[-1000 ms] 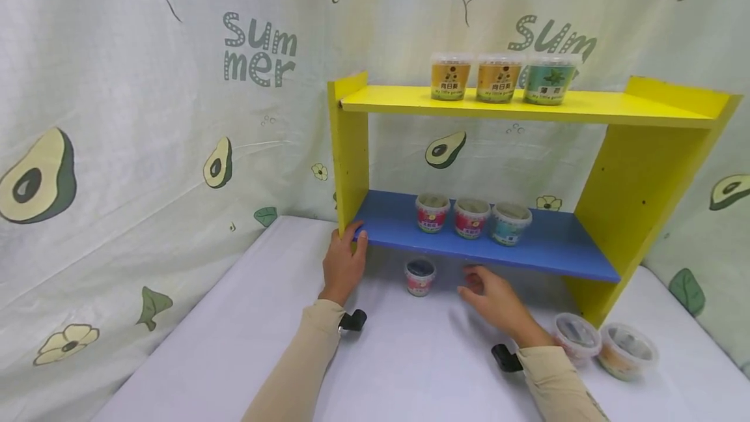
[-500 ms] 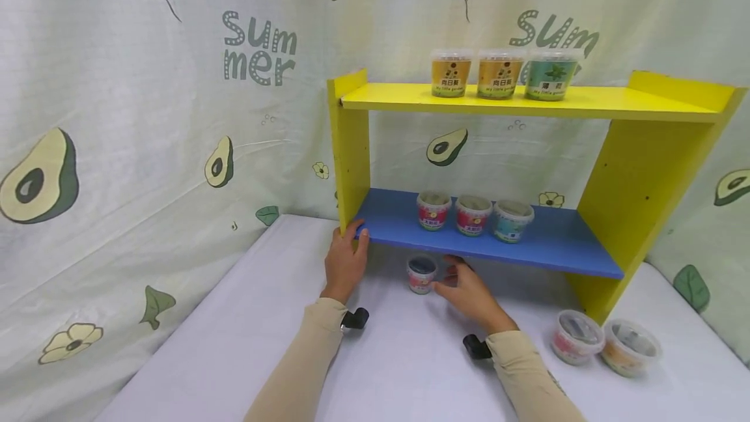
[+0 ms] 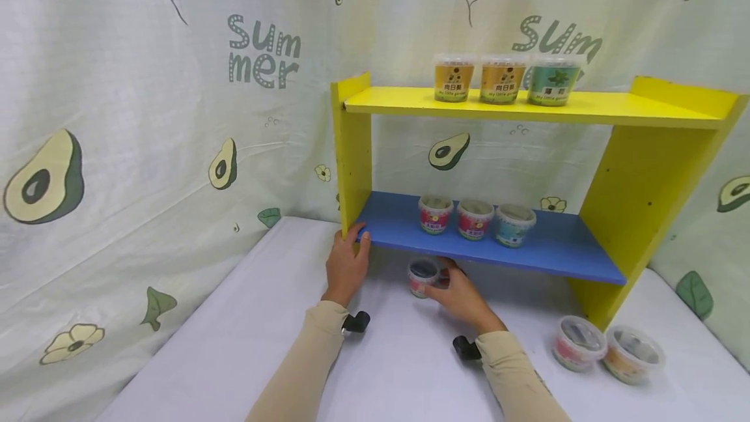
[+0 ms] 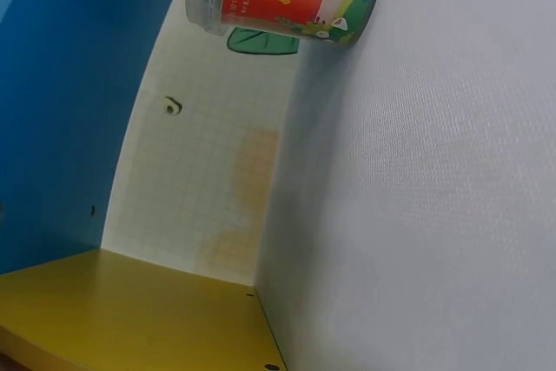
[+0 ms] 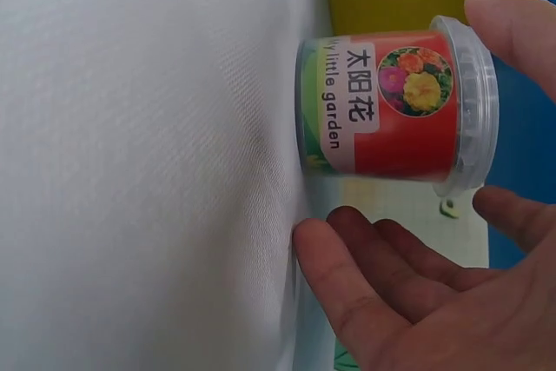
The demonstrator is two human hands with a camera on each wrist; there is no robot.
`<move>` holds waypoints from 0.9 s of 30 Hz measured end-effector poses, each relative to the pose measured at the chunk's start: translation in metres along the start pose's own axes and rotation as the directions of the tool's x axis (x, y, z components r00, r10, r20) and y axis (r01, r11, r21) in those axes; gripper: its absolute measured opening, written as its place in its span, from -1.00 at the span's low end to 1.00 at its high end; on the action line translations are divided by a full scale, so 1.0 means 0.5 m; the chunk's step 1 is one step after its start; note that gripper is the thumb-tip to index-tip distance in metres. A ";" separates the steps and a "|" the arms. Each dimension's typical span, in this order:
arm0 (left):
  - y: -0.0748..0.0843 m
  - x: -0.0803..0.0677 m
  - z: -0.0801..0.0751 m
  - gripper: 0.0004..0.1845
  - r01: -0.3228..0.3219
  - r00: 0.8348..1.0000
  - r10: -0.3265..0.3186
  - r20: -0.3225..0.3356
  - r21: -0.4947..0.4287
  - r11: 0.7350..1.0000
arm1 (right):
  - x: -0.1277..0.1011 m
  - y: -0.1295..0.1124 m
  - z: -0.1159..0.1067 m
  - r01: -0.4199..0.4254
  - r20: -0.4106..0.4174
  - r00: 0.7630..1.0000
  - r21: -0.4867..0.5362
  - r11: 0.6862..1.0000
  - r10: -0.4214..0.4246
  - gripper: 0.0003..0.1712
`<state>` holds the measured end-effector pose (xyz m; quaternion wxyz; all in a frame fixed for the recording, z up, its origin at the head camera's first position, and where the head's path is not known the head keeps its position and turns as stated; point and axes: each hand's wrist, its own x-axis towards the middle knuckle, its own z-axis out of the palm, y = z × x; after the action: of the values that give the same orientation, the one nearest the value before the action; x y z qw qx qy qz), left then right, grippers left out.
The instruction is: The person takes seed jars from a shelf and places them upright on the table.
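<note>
A small red-labelled cup with a clear lid stands upright on the white table under the blue lower shelf. My right hand is at its right side. In the right wrist view, the thumb and one finger lie by opposite sides of the lid, and the other fingers stretch out below; firm contact cannot be told. My left hand grips the front left corner of the yellow-and-blue shelf unit, thumb at the blue board's edge. It is out of sight in the left wrist view, where the cup's lower part shows.
Two red cups and a blue cup stand on the blue board. On the yellow top are two orange cups and a green cup. Two lidded cups sit by the right panel.
My right hand has moved left to the cup under the shelf, its thumb and fingers coming around it. The left hand stays on the shelf corner. The cup has not visibly moved.
</note>
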<state>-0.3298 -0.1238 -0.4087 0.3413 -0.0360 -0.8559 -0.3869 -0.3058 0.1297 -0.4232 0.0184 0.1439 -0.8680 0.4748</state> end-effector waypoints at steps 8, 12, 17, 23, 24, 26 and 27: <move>-0.004 -0.001 0.001 -0.56 0.006 1.000 -0.006 0.000 0.011 1.000 | 0.004 0.000 0.010 0.031 -0.002 1.000 0.017 0.999 -0.031 -0.08; -0.006 -0.001 0.002 -0.56 -0.004 1.000 0.004 -0.005 0.008 1.000 | 0.002 -0.003 0.012 0.018 0.000 1.000 0.001 1.000 -0.018 -0.07; -0.008 -0.004 0.004 -0.56 -0.007 1.000 0.007 -0.013 0.012 1.000 | -0.001 -0.002 0.016 -0.005 -0.008 1.000 -0.035 0.999 0.004 -0.12; -0.006 -0.002 0.003 -0.55 0.005 1.000 -0.005 0.007 0.006 1.000 | -0.001 -0.001 0.016 -0.003 -0.039 0.999 -0.052 0.999 0.001 -0.26; -0.005 -0.002 0.003 -0.54 0.007 1.000 -0.007 0.009 0.009 1.000 | -0.001 -0.001 0.016 -0.001 -0.042 0.999 -0.054 0.999 -0.001 -0.27; -0.004 -0.001 0.003 -0.54 0.013 1.000 -0.014 0.012 0.016 1.000 | -0.001 -0.001 0.015 0.002 -0.043 0.999 -0.055 0.998 -0.004 -0.28; -0.004 -0.001 0.003 -0.54 0.015 1.000 -0.015 0.013 0.016 1.000 | -0.001 -0.001 0.015 0.004 -0.042 0.999 -0.053 0.999 -0.006 -0.28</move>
<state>-0.3310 -0.1241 -0.4108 0.3331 -0.0293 -0.8615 -0.3822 -0.3045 0.1234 -0.4272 0.0416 0.1357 -0.8793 0.4547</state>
